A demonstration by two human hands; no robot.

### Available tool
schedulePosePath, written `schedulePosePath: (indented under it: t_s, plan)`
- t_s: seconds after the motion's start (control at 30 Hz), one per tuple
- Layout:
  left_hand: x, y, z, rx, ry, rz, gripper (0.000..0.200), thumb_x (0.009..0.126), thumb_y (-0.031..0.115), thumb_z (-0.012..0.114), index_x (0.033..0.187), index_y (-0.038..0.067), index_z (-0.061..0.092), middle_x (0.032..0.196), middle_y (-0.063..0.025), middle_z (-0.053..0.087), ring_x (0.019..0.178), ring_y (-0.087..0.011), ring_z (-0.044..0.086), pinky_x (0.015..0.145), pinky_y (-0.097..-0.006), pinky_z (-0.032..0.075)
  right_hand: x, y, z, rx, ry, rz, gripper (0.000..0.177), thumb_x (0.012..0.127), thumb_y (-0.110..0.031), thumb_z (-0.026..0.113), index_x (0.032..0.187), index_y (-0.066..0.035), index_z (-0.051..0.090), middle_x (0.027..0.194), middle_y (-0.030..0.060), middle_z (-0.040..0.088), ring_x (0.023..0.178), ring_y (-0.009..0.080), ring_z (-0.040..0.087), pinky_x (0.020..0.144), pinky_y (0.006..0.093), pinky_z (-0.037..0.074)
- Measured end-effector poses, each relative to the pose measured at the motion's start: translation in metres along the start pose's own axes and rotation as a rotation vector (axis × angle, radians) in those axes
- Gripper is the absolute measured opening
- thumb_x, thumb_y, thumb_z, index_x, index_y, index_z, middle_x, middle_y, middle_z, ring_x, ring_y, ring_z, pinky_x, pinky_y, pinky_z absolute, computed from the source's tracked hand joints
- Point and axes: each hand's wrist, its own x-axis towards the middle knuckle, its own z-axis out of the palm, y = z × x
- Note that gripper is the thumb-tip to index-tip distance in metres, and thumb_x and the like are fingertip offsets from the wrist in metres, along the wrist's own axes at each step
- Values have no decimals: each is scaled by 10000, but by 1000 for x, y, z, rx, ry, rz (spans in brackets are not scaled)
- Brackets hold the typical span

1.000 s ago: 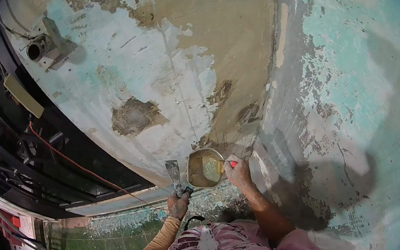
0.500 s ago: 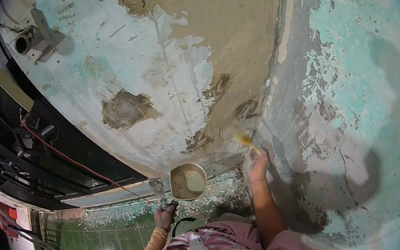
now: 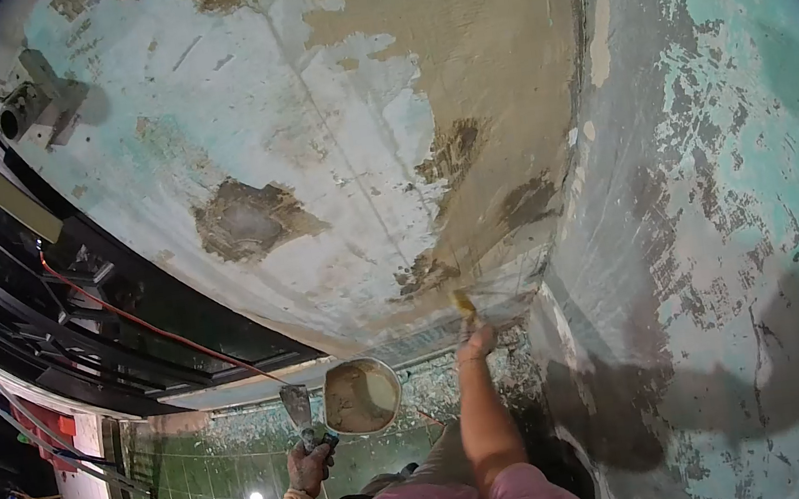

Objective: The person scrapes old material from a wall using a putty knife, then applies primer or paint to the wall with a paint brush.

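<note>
My left hand (image 3: 309,466), coated in grey dust, is closed round the handle of a putty knife (image 3: 296,404), its wide blade pointing up at the wall. Right beside the blade is a round bucket (image 3: 330,375) with beige, muddy-looking liquid inside. My right hand (image 3: 475,340) is wrapped round a small brush (image 3: 463,300) with a yellow end, slightly blurred. That brush is close to the lower part of the patchy wall (image 3: 347,155), near the corner.
A grey and turquoise peeling wall (image 3: 681,243) stands at the right. Paint flakes lie along the green tiled floor (image 3: 217,475). An orange cord (image 3: 148,328) runs past the dark metal frame (image 3: 200,346) at left. A pipe stub (image 3: 20,113) sticks out at upper left.
My right hand and the brush have moved left and slightly down, away from the corner. My left hand with the putty knife has shifted left and down in view as the camera turned.
</note>
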Motion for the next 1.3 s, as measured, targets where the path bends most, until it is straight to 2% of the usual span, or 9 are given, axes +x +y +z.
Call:
schedulePosePath:
  t_s: [0.3, 0.53, 0.63, 0.8, 0.87, 0.97, 1.07, 1.17, 1.3]
  plan:
    - [4, 17, -1, -29, -4, 22, 105, 869, 94, 637, 946, 23, 644, 726, -40, 621, 526, -113, 529, 420, -241, 364, -23, -138, 114, -206, -415, -640, 335, 977, -235, 483, 1237, -35, 551, 1228, 79, 578, 1043, 213, 569, 897, 370, 484]
    - [28, 35, 23, 57, -78, 102, 111, 864, 92, 635, 945, 17, 631, 728, -54, 633, 534, -120, 540, 445, -258, 406, -11, -22, 33, 105, -207, -139, 280, 945, -163, 493, 1201, -84, 573, 1080, 107, 605, 943, 248, 602, 861, 400, 511]
    - [30, 40, 33, 50, -94, 86, 119, 862, 106, 644, 944, 23, 622, 687, -45, 614, 489, -107, 498, 426, -249, 377, 25, -7, 4, -333, -67, -44, 263, 954, -182, 481, 1180, -86, 575, 1101, 107, 600, 968, 238, 595, 866, 437, 517]
    - [36, 58, 44, 81, -102, 107, 115, 870, 109, 644, 947, 29, 617, 686, -40, 612, 483, -102, 495, 417, -248, 376, 34, -93, 77, -210, -158, -293, 291, 975, -235, 462, 1177, -60, 577, 1078, 63, 629, 939, 221, 606, 855, 409, 519]
    - [29, 63, 46, 61, -115, 113, 88, 878, 91, 632, 942, 34, 614, 682, -38, 608, 483, -102, 497, 416, -246, 374, 151, -119, 75, -237, -315, -731, 319, 959, -221, 502, 1215, -45, 575, 1067, 85, 642, 924, 225, 607, 841, 361, 508]
    - [28, 63, 49, 35, -92, 94, 92, 865, 108, 624, 909, 28, 633, 708, -42, 619, 534, -114, 525, 466, -261, 408, 95, -121, 92, -49, -299, -761, 251, 898, -201, 619, 1071, -20, 601, 1059, 116, 634, 944, 242, 610, 790, 403, 511]
    - [38, 54, 45, 39, -92, 105, 79, 872, 90, 625, 924, 32, 617, 703, -43, 615, 502, -109, 502, 429, -256, 372, 75, -62, 54, -980, -244, -1293, 202, 903, -158, 589, 1026, 0, 611, 999, 213, 657, 970, 338, 634, 818, 420, 490]
    - [41, 48, 37, 17, -90, 137, 80, 872, 90, 628, 925, 33, 611, 696, -48, 613, 482, -106, 487, 413, -249, 354, 28, -73, 33, -1264, -507, -1280, 201, 894, -135, 598, 1041, 0, 616, 975, 230, 652, 965, 375, 632, 835, 418, 483]
    - [36, 60, 36, 44, -83, 82, 97, 876, 97, 618, 948, 34, 634, 720, -39, 619, 527, -112, 519, 450, -250, 383, -16, -123, 82, -779, -349, -1206, 155, 895, -63, 602, 1028, 10, 631, 950, 207, 653, 936, 364, 635, 833, 428, 484]
